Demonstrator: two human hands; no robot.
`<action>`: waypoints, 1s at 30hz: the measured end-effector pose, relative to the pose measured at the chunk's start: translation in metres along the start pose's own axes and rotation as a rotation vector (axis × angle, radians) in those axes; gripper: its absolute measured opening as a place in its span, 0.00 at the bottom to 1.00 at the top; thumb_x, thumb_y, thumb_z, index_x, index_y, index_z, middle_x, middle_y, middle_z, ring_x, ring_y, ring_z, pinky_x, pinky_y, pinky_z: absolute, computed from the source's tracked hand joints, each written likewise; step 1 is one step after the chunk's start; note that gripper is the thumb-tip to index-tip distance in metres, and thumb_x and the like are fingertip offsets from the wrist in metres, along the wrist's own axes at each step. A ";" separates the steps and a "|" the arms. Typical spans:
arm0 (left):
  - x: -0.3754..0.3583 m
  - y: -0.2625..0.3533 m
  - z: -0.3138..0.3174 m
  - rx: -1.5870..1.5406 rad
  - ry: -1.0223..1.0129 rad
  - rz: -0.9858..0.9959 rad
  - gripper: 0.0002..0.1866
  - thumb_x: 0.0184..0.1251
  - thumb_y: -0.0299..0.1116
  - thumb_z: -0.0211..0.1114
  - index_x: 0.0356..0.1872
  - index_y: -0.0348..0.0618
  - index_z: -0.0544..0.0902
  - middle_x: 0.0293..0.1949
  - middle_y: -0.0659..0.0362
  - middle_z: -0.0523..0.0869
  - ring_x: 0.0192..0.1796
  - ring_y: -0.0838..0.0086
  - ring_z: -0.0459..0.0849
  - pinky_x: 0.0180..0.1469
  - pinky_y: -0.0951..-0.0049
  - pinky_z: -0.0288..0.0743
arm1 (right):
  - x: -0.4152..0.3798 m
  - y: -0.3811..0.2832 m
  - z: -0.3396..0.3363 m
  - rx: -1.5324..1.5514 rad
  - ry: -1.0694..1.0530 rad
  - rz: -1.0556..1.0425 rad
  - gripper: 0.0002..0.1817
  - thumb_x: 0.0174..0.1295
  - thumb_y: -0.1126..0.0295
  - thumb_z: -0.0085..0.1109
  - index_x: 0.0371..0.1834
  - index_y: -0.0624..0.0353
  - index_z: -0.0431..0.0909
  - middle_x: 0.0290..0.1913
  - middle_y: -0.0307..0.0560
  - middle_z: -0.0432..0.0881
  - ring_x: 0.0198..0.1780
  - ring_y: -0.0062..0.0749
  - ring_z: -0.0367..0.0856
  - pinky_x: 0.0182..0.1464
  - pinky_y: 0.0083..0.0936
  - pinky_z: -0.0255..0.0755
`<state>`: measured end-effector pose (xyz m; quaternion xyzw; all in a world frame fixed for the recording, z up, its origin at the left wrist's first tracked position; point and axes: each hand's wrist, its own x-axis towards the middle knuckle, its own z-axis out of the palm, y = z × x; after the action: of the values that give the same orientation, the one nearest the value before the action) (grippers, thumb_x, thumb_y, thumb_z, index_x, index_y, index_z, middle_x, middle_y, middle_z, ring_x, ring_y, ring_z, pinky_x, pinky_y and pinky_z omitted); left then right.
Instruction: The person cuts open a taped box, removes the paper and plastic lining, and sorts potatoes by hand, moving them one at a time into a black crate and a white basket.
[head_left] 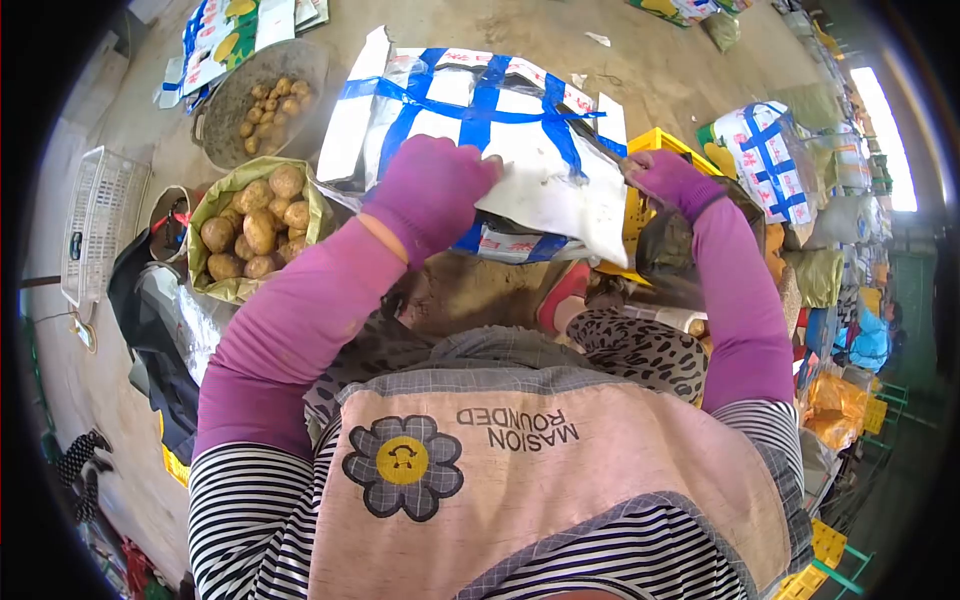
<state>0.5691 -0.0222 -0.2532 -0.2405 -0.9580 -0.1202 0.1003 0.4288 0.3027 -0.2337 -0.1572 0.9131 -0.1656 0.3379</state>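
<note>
A white cardboard carton (560, 195) with blue tape strips and red print stands in front of my knees. Its near flap is bent, and its inside is mostly hidden. My left hand (430, 190), in a purple glove, is closed at the left part of the flap, with the thumb toward the middle. My right hand (672, 182), gloved the same way, pinches at the carton's right edge. To the left of the carton, an open green sack (212, 290) is full of potatoes (258, 230).
A dark basin (310, 65) with smaller potatoes sits at the back left. A yellow crate (665, 140) stands just right of the carton, another taped carton (770, 165) beyond it. A white plastic basket (105, 225) is at far left. Sacks and crates line the right side.
</note>
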 end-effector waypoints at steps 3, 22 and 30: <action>0.000 0.002 0.001 0.000 0.001 0.002 0.23 0.50 0.27 0.58 0.51 0.50 0.82 0.34 0.58 0.84 0.38 0.63 0.82 0.43 0.62 0.71 | 0.035 -0.018 -0.005 0.067 -0.035 0.159 0.23 0.63 0.54 0.57 0.51 0.63 0.78 0.24 0.43 0.77 0.18 0.24 0.75 0.22 0.22 0.72; -0.058 -0.018 -0.012 -0.045 0.154 0.005 0.26 0.45 0.31 0.64 0.52 0.51 0.82 0.38 0.60 0.83 0.41 0.64 0.80 0.47 0.63 0.71 | 0.110 -0.069 -0.015 0.079 -0.152 -0.018 0.19 0.62 0.56 0.58 0.49 0.57 0.82 0.32 0.45 0.85 0.28 0.25 0.81 0.31 0.23 0.74; -0.072 0.007 -0.030 -0.473 -0.174 0.119 0.26 0.47 0.29 0.63 0.54 0.53 0.80 0.41 0.61 0.84 0.41 0.67 0.82 0.47 0.64 0.73 | 0.093 -0.034 0.014 0.457 0.154 -0.100 0.21 0.65 0.61 0.60 0.57 0.62 0.77 0.28 0.35 0.77 0.21 0.15 0.71 0.23 0.15 0.66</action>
<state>0.6384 -0.0557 -0.2414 -0.3225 -0.8925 -0.3135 -0.0349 0.3772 0.2320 -0.2824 -0.1085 0.8661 -0.3957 0.2853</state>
